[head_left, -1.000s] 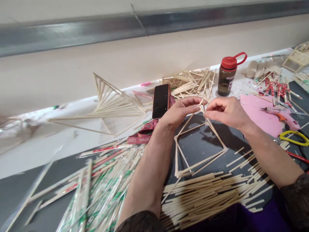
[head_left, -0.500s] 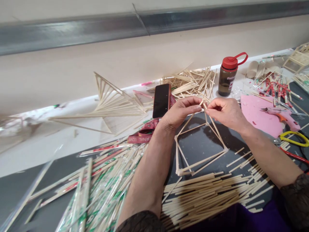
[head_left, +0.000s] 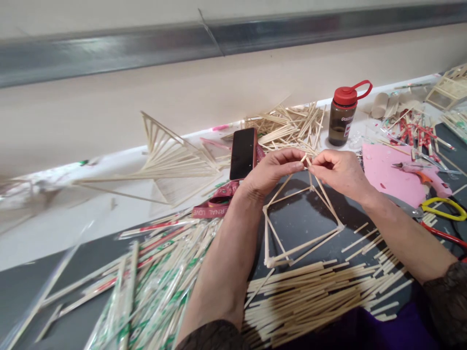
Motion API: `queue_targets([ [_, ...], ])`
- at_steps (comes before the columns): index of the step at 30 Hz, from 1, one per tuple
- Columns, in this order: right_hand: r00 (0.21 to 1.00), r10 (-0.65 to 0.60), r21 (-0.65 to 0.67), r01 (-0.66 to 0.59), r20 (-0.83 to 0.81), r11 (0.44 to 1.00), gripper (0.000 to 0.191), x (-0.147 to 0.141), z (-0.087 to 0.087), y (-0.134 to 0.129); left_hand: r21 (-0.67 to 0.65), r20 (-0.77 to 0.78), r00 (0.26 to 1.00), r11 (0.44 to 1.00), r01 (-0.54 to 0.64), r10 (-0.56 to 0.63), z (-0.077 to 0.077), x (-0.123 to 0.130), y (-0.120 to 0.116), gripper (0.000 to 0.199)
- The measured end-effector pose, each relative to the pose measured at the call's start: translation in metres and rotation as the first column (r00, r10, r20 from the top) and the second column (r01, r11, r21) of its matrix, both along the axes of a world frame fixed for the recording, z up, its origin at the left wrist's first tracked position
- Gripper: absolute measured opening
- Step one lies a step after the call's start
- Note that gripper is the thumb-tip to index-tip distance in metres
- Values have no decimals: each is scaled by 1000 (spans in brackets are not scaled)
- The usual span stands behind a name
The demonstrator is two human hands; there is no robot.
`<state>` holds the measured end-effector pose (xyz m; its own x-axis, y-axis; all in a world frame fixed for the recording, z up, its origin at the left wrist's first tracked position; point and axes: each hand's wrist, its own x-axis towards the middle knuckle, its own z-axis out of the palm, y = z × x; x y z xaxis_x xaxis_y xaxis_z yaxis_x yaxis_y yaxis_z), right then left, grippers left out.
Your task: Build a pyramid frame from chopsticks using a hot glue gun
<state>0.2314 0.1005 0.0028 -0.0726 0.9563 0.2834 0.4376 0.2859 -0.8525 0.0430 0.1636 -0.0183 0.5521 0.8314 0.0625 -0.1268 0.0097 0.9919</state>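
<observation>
A frame of thin wooden sticks [head_left: 316, 241] stands on the dark table surface, its sticks joined at whitish corners. My left hand [head_left: 278, 167] pinches a stick at the frame's top, fingers closed. Close beside it, my right hand [head_left: 337, 170] grips another stick that meets the first near the top joint. The fingertips of both hands are nearly touching and partly hide the joint. In front of the frame lies a pile of loose wooden sticks [head_left: 310, 294].
A phone [head_left: 242, 153], a lanyard [head_left: 211, 210] and wrapped chopsticks [head_left: 160, 282] lie left. Behind are a stick pile [head_left: 288, 126], a fan-shaped stick structure [head_left: 175, 158] and a bottle [head_left: 342, 119]. Right are pink foam [head_left: 386, 170], a glue gun [head_left: 425, 174] and yellow-handled scissors [head_left: 443, 208].
The view has shifted very slightly. Both hands keep their grip at the top of the frame, with almost no visible movement.
</observation>
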Motion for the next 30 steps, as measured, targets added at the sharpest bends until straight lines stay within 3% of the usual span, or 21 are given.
queue_targets([
  [30, 996, 17, -27, -20, -89, 999, 18, 1, -5, -3, -11, 62, 996, 998, 58, -57, -4, 0, 3, 38],
])
